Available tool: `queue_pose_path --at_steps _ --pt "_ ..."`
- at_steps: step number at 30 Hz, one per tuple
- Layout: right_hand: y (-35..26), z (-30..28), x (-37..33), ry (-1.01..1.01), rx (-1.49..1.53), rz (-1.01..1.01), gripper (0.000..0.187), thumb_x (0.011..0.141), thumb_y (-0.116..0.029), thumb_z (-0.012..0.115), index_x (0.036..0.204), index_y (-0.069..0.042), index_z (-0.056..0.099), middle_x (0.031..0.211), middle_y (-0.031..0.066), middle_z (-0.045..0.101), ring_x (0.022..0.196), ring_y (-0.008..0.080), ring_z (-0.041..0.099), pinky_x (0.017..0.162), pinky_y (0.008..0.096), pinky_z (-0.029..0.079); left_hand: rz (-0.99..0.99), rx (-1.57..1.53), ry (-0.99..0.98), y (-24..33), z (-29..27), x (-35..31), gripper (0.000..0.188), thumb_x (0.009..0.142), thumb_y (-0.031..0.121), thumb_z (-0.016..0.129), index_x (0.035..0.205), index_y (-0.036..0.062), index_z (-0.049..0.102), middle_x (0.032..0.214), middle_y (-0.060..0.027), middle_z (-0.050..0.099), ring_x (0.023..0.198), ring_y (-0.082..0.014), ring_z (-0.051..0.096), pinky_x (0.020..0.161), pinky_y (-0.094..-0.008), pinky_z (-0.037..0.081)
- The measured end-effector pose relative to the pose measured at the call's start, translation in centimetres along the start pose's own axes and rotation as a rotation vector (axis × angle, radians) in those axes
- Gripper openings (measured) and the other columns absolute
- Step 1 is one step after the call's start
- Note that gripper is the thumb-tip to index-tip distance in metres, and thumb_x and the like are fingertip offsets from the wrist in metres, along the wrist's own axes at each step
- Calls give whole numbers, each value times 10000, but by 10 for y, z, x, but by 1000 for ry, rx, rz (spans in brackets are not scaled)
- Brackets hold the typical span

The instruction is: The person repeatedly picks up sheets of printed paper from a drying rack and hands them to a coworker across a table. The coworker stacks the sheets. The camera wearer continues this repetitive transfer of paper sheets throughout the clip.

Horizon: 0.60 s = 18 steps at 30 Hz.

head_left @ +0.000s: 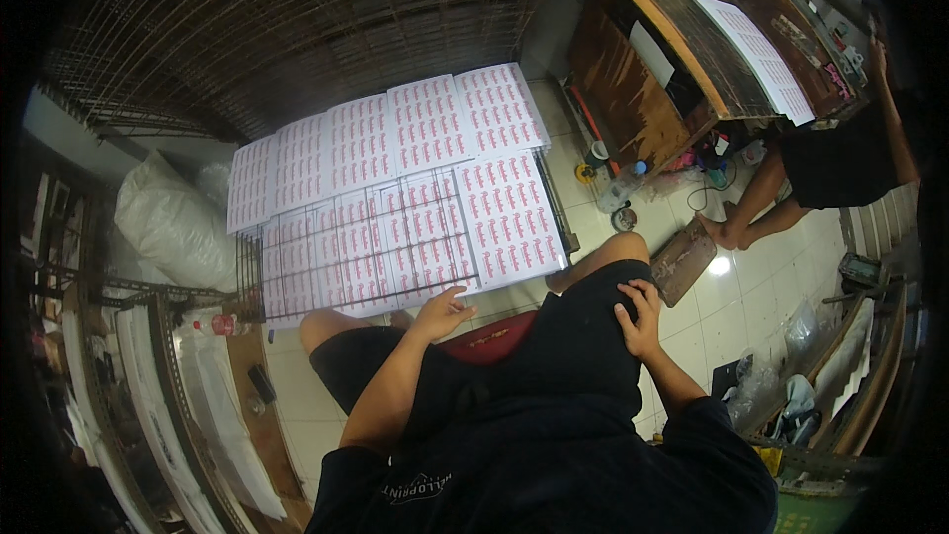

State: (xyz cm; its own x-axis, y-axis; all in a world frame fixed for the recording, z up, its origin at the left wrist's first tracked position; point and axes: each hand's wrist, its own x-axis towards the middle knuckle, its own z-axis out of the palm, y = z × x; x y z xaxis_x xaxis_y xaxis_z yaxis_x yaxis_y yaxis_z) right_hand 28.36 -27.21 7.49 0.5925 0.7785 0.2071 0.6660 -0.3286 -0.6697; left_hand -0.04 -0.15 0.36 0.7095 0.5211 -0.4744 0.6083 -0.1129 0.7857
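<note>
My left hand (445,314) hovers over my lap, just short of the front edge of a wire drying rack (415,287). Its fingers are loosely bent and apart, with nothing in them. On my right thigh rests my right hand (640,318), fingers spread over the black shorts. Two rows of white sheets printed with repeated pink-red lettering lie across the rack. In the front row, a sheet (509,218) at the right lies on top of the wires, while other sheets (341,247) show beneath a wire tier. The back-row sheets (425,124) overlap one another.
Raised wire tiers (326,20) arch above the far side. A wooden table (672,0) at the far right bears a printed sheet (756,54); a co-worker (830,163) is beside it. A plastic bottle (623,186) stands on the tiles. A large plastic bag (173,218) sits left.
</note>
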Motion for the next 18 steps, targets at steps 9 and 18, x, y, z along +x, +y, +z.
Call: queue_pose_path --at_steps 9,18 --pt "-2 1 7 133 213 112 338 816 -205 634 1103 -32 590 991 101 563 951 226 538 865 333 392 -26 71 6 5 -4 0 662 778 419 692 1280 46 474 919 -142 648 851 -229 630 755 -322 492" --pt "41 -119 161 677 1002 225 416 877 -303 586 1206 -66 495 968 44 597 822 122 577 680 261 435 -106 0 -6 -8 -6 1 689 776 400 712 1295 29 453 924 -149 614 851 -200 585 748 -310 482"
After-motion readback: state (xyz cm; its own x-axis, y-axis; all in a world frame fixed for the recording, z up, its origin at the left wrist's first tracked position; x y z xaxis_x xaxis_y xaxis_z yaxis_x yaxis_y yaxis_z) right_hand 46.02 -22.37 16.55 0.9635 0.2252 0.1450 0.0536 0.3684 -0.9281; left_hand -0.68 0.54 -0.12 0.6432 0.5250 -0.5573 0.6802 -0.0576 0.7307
